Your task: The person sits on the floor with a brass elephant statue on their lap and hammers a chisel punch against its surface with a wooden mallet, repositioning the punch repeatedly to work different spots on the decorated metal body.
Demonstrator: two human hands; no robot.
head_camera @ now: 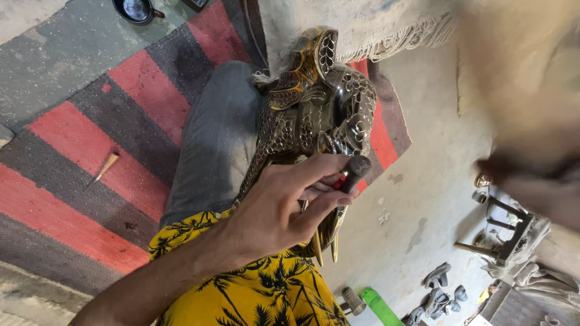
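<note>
A dark, shiny metal elephant head (314,102) with engraved patterns and brass-coloured tusks (325,244) rests on my grey trouser leg (217,139). My left hand (281,202) is closed around a short punch-like tool (353,170) with a dark round top and a red part, held against the sculpture's lower side. My right hand (534,181) is only a large blur at the right edge, close to the camera. Something dark shows at the blur's tip, but I cannot make out what it is.
A red and grey striped rug (90,139) lies under me, with a pointed metal tool (104,169) on it and a small black pan (138,9) at the top. On the concrete floor are a green object (380,306), a metal cylinder (353,300), sandals (444,288) and a wooden frame (504,235).
</note>
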